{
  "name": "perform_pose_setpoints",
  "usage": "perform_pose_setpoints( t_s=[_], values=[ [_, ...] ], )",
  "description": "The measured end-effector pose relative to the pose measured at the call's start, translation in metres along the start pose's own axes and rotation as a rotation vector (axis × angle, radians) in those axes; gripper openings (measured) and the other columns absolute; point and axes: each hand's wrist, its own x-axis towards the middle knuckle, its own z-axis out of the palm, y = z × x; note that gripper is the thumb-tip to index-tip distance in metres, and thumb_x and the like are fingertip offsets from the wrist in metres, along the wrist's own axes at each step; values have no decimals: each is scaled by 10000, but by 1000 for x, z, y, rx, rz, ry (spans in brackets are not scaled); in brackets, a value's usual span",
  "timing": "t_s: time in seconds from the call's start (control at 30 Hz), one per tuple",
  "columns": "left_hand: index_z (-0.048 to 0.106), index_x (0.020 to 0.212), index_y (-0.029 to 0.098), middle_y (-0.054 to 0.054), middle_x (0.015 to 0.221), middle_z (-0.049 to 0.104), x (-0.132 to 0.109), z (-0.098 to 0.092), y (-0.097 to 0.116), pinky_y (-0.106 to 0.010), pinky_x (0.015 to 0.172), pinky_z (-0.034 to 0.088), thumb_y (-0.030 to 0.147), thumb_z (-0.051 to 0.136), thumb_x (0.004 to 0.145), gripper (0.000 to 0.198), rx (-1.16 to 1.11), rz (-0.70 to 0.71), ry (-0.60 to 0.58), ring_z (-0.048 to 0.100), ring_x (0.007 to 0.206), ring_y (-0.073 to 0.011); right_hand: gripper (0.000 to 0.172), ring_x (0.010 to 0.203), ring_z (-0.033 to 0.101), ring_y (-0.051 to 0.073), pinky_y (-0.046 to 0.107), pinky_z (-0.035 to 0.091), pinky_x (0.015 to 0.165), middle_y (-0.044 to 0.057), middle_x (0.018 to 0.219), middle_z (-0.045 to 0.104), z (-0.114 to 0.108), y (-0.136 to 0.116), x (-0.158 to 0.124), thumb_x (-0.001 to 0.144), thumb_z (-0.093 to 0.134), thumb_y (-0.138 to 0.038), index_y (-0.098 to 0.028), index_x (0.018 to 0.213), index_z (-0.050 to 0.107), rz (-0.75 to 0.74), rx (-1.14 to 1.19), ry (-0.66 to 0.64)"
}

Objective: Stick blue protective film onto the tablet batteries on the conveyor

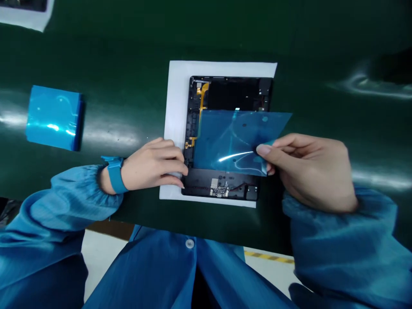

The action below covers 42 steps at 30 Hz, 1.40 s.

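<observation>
An opened black tablet chassis [225, 92] with orange flex cables lies on a white sheet [175, 103] on a dark green surface. My right hand [309, 171] pinches the right edge of a translucent blue film [228, 139] and holds it over the chassis's middle. My left hand [154, 165] rests on the white sheet with fingers together, their tips touching the chassis's lower left edge. It holds nothing I can see.
A stack of blue film sheets [53, 116] lies at the left on the green surface [128, 64]. A white tray corner [25, 15] shows at the top left. The surface's near edge runs just under my sleeves.
</observation>
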Motion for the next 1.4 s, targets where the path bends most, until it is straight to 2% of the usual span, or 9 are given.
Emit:
perform_pose_setpoints(
  t_s=[0.33, 0.93, 1.4],
  values=[
    [715, 970, 210, -33, 933, 699, 2, -2, 2, -303, 722, 373, 433, 672, 940, 230, 0, 12, -3, 564, 822, -169, 196, 444, 551, 59, 149, 480, 438, -36, 549, 627, -5, 3, -4, 737, 883, -312, -199, 734, 723, -65, -147, 11],
    [710, 970, 214, -26, 938, 702, 3, -4, 3, -307, 720, 386, 411, 675, 945, 201, -5, -5, -16, 588, 837, -171, 153, 431, 548, 49, 133, 488, 440, -43, 545, 627, -2, 0, -5, 752, 865, -281, -206, 737, 733, -96, -193, 13],
    [708, 972, 208, -30, 933, 698, 2, -4, 3, -309, 715, 388, 414, 681, 938, 211, -1, 2, -7, 578, 829, -172, 189, 428, 551, 67, 154, 491, 421, -33, 538, 628, -1, -1, -4, 732, 874, -315, -196, 726, 727, -82, -199, 21]
  ],
)
